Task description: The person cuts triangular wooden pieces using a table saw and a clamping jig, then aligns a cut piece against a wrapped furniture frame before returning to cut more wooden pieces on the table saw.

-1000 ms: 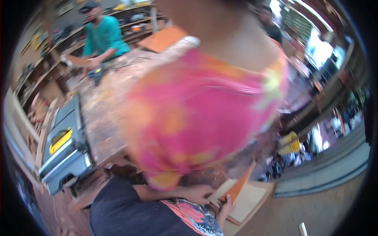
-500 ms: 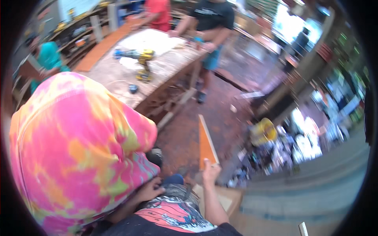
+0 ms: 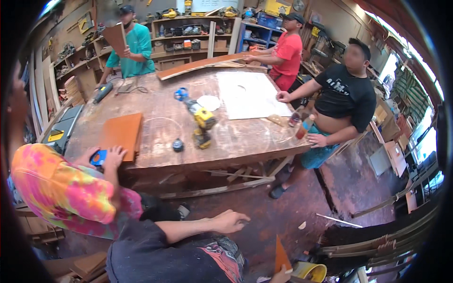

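Note:
My right hand (image 3: 281,274), at the bottom edge and partly cut off, grips a thin triangular orange-brown wooden piece (image 3: 281,257) whose point stands up over the floor. My left arm reaches across my dark shirt to the right. My left hand (image 3: 230,221) hangs over the reddish floor with loosely bent fingers, a small gap showing and no object visible in it. Near my right hand stands a yellow bucket (image 3: 315,271). Left of me, a person in a tie-dye shirt (image 3: 61,184) rests both hands by a blue tool (image 3: 98,158) on orange wooden panels (image 3: 123,132).
Ahead stands a big wooden workbench (image 3: 160,146) with a yellow drill (image 3: 203,120), a tape measure (image 3: 178,145), a white board (image 3: 250,96) and bottles (image 3: 304,126). People in teal (image 3: 137,47), red (image 3: 288,52) and black (image 3: 347,94) shirts stand around it. Lumber (image 3: 387,245) lies at lower right.
My view has swung left and up, bringing the whole bench into sight. My left hand has come off my lap and out over the floor. The wooden piece stays in my right hand.

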